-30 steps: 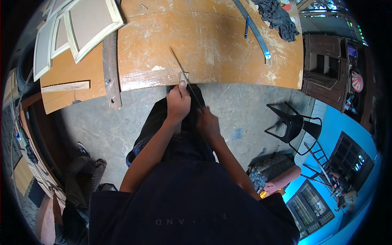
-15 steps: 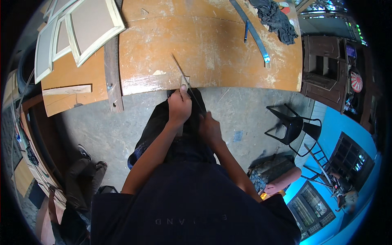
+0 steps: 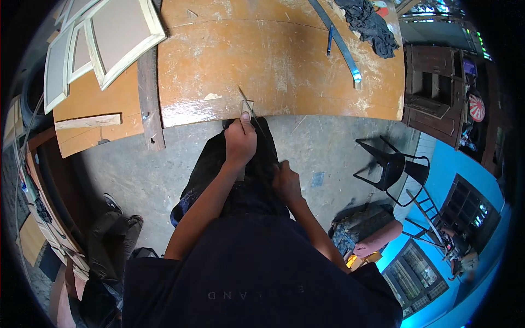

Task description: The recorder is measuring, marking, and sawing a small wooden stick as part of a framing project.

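Observation:
My left hand [image 3: 240, 141] pinches a small pale wooden piece [image 3: 247, 105] against the near edge of the orange worktable [image 3: 284, 60]. A thin long tool [image 3: 249, 104], like a blade or file, runs slantwise across that piece and back to my right hand [image 3: 286, 183], which grips its near end close to my body. Both forearms come up from the lower edge over my dark clothes.
White framed panels [image 3: 117, 33] and a dark plank [image 3: 149, 93] lie at the table's left. A long metal strip [image 3: 339, 41] and a dark cloth [image 3: 369, 24] lie at the back right. A black chair [image 3: 391, 164] stands right; another person's legs [image 3: 112, 240] are lower left.
My right hand has drawn the thin tool back toward my body a little. The left hand stays on the small piece at the table edge.

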Demonstrator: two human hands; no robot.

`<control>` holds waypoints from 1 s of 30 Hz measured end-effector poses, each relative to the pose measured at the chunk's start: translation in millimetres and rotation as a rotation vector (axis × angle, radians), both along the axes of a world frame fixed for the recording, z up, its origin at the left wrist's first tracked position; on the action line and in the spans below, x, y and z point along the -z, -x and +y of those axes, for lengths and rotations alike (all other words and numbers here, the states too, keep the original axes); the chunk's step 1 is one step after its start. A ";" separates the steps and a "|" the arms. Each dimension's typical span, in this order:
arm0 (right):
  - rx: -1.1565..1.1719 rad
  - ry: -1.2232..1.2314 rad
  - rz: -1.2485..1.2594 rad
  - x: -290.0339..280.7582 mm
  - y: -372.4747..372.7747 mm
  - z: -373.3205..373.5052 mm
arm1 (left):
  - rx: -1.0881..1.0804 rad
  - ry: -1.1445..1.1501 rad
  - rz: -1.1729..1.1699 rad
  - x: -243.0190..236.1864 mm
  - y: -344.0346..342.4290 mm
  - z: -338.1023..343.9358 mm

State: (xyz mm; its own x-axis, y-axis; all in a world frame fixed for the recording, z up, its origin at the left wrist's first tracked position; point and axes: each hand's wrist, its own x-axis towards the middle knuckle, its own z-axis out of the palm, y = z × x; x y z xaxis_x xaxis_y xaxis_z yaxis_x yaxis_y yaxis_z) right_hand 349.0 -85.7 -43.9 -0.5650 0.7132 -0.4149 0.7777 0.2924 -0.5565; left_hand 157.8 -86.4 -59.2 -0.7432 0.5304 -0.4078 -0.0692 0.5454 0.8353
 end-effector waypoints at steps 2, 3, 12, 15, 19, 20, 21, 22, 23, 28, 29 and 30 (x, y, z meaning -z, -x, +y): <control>-0.039 -0.004 -0.027 7.4 43.8 25.5 | 0.019 -0.004 -0.044 4.1 1.0 -0.9; -0.059 -0.024 0.003 8.6 70.0 34.9 | 0.014 0.000 -0.042 7.5 -1.0 -3.5; 0.023 0.037 -0.018 -2.3 -8.2 -2.3 | -0.015 -0.002 -0.050 -4.3 1.9 1.4; 0.014 0.012 -0.067 -1.3 -21.5 -10.2 | 0.007 -0.016 -0.009 -1.0 -0.4 -3.0; 0.000 0.002 0.004 1.6 75.0 33.2 | 0.013 0.001 0.034 11.1 1.2 0.8; -0.032 -0.046 0.144 7.5 94.2 48.0 | 0.019 0.008 0.032 9.3 -1.3 0.3; -0.064 -0.094 0.286 11.2 104.3 56.4 | 0.020 0.011 0.031 8.7 -4.4 -1.3; -0.065 -0.093 0.289 16.3 100.5 52.7 | 0.016 0.023 0.064 11.1 -4.1 -1.1; -0.074 -0.100 0.233 21.8 90.8 47.6 | 0.013 0.032 0.095 12.3 -3.1 1.7; 0.029 0.043 -0.027 -1.4 -14.6 -8.6 | 0.001 0.015 0.006 7.9 -2.2 -2.1; 0.031 0.045 -0.026 -1.4 -24.2 -9.5 | 0.003 0.010 -0.026 6.9 -0.7 -1.8; 0.028 0.041 -0.029 -0.2 -32.5 -9.9 | 0.005 0.012 -0.025 5.6 -0.5 -0.8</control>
State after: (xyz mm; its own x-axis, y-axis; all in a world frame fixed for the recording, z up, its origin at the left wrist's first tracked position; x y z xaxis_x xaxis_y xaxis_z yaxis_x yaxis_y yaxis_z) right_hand 381.5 -95.6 -43.7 -0.5323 0.7108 -0.4598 0.8013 0.2479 -0.5445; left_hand 158.3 -87.2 -64.8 -0.7300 0.5292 -0.4324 -0.0866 0.5560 0.8267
